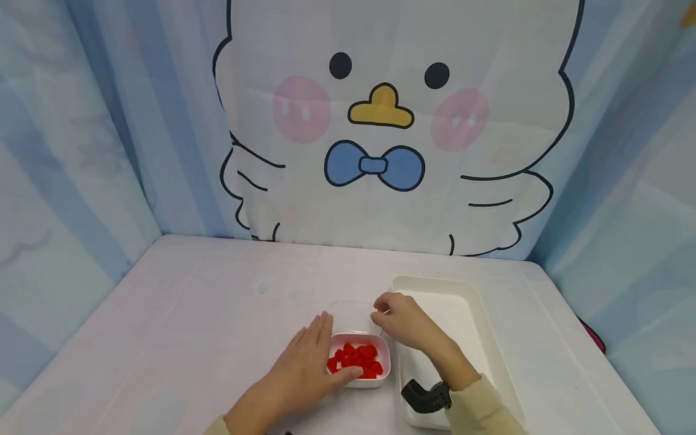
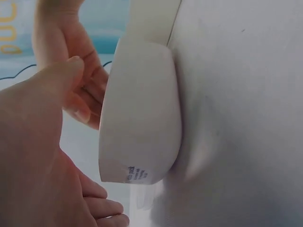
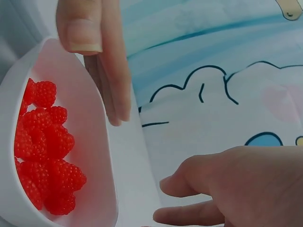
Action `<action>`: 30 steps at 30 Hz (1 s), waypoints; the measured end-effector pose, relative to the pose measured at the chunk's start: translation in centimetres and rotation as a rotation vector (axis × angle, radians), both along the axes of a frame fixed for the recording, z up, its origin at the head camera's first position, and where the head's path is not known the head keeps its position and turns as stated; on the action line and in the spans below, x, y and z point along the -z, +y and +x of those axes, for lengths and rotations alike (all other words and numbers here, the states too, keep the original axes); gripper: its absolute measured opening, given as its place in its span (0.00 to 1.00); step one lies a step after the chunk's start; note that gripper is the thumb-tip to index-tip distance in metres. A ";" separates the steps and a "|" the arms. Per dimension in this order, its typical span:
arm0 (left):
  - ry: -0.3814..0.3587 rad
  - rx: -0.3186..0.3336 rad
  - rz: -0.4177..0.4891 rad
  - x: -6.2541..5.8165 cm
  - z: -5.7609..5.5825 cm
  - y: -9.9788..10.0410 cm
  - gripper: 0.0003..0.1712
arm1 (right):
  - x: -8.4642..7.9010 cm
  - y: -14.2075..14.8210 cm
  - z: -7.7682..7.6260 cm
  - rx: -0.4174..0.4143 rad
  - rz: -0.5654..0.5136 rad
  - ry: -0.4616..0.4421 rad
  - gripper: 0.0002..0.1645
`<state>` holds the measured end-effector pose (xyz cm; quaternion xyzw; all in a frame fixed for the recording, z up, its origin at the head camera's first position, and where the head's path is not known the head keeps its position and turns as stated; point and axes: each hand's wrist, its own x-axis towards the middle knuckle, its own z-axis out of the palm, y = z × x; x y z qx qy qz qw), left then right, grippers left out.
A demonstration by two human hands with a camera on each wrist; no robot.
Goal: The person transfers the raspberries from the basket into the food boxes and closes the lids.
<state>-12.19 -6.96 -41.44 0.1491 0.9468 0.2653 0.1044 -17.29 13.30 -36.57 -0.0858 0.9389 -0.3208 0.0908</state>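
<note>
A small white plastic box [image 1: 365, 383] of red raspberries [image 3: 47, 142] sits on the table. Behind it lies a clear, see-through lid [image 1: 352, 317], faint against the table. My left hand [image 1: 307, 368] rests along the box's left side, fingers straight and pointing away, thumb over the near rim. Just behind the box's right corner, my right hand [image 1: 408, 323] hovers by the lid's right edge with its fingers bent. The right wrist view shows a gap between its fingers and nothing held there. Small dark print marks the box's outside in the left wrist view.
A long white tray [image 1: 470, 308] lies right of the box, partly under my right forearm. A black wrist device [image 1: 426, 397] is on that arm. Behind the table hangs a curtain [image 1: 380, 211] with a cartoon bird; blue striped curtains [image 1: 65, 151] flank the sides.
</note>
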 end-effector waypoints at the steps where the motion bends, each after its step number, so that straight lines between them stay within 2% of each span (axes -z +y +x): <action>1: -0.002 -0.011 0.013 -0.1 -0.2 0.0 0.65 | 0.0 -0.1 0.0 -0.003 0.013 -0.002 0.16; 6: -0.020 -0.024 0.119 -0.4 -1.3 -0.3 0.60 | 0.3 -0.8 -0.2 -0.022 0.065 -0.013 0.20; 13: -0.114 -0.049 0.265 -0.7 -2.8 -0.4 0.52 | 0.5 -1.9 -0.1 -0.015 0.085 -0.028 0.26; 19: -0.123 -0.094 0.349 -0.9 -3.6 0.2 0.42 | 0.5 -2.5 0.1 -0.007 0.094 -0.041 0.18; 24: -0.156 -0.152 0.389 -0.6 -4.1 0.7 0.39 | 0.5 -3.0 0.3 -0.002 0.107 -0.082 0.17; 30: -0.145 -0.186 0.366 -0.4 -4.6 1.1 0.36 | 0.8 -3.1 0.2 0.011 0.096 -0.113 0.20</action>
